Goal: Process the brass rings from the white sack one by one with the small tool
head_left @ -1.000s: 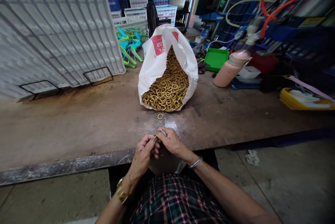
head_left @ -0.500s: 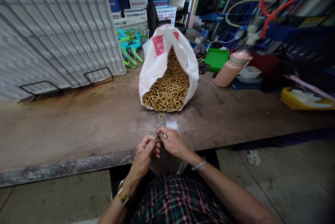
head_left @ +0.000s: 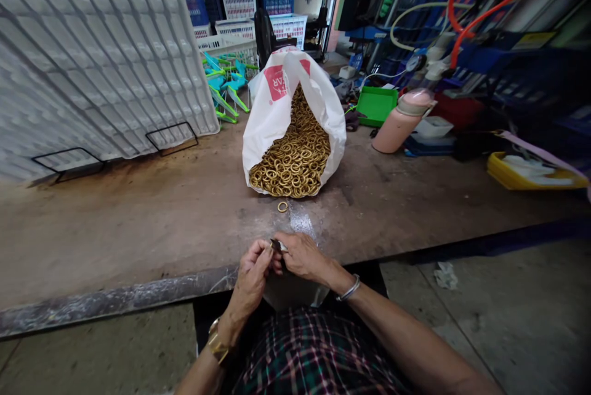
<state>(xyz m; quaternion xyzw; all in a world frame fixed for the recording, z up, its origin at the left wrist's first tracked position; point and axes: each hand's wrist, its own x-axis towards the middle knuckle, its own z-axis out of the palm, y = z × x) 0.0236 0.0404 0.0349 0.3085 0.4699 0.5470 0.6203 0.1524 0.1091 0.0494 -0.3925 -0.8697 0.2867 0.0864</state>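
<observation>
Just over the table's front edge, my left hand [head_left: 254, 267] pinches a small brass ring [head_left: 271, 247] between thumb and fingertips. My right hand [head_left: 302, 256] is closed round a small hand tool [head_left: 279, 245] with a dark tip and a pale part. That dark tip meets the ring, and the fingers hide most of both. Beyond the hands a single brass ring [head_left: 282, 206] lies flat on the table. Behind it a white plastic bag [head_left: 263, 115] with red print lies open toward me, heaped with many brass rings [head_left: 295, 164].
The brown table [head_left: 152, 223] carries stacked white ribbed trays [head_left: 101, 63] with black wire stands at left. At right are a pink bottle [head_left: 398, 127], a green tray [head_left: 376, 106] and a yellow tray [head_left: 512, 176]. Crates [head_left: 235, 1] stand behind.
My right hand has turned and lowered slightly, bringing the tool's dark tip against the ring. My left hand keeps its pinch. The whole view has shifted a little.
</observation>
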